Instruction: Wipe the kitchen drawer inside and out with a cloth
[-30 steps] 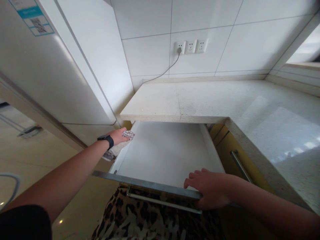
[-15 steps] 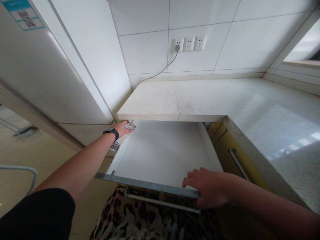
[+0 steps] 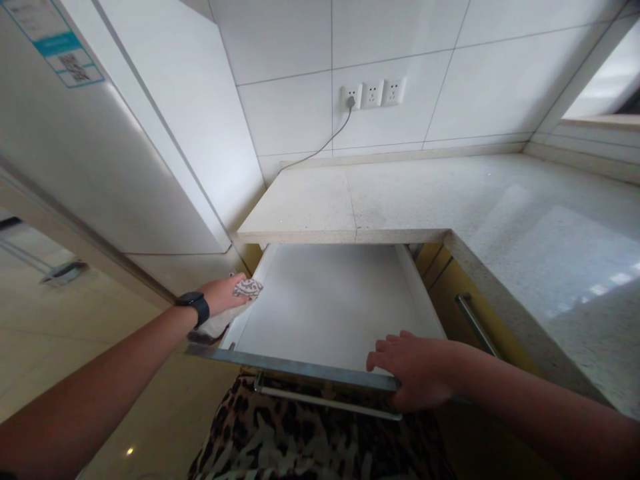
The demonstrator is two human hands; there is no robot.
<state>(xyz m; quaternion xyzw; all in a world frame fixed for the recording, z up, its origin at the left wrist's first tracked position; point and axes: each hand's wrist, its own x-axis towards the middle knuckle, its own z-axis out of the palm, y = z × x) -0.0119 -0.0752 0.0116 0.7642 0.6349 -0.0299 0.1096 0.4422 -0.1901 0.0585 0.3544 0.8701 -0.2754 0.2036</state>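
Cloth (image 3: 249, 288) at left edge of drawer (image 3: 320, 300): whitish, grey-brown scroll pattern. Drawer white inside, grey along front edge. Countertop (image 3: 425, 193) pale, speckled; garment (image 3: 300, 440) leopard-spotted.

On my feed the light is soft and rather dim, seemingly entering from the bright window (image 3: 607, 83) at upper right. It leaves pale glare on the table (image 3: 425, 193), toward its right. Beneath the drawer (image 3: 320, 300) I see deep shadow. One bright spot glints off the floor (image 3: 130, 393). Edges stretch; the sticker's (image 3: 65, 47) print looks blurred.
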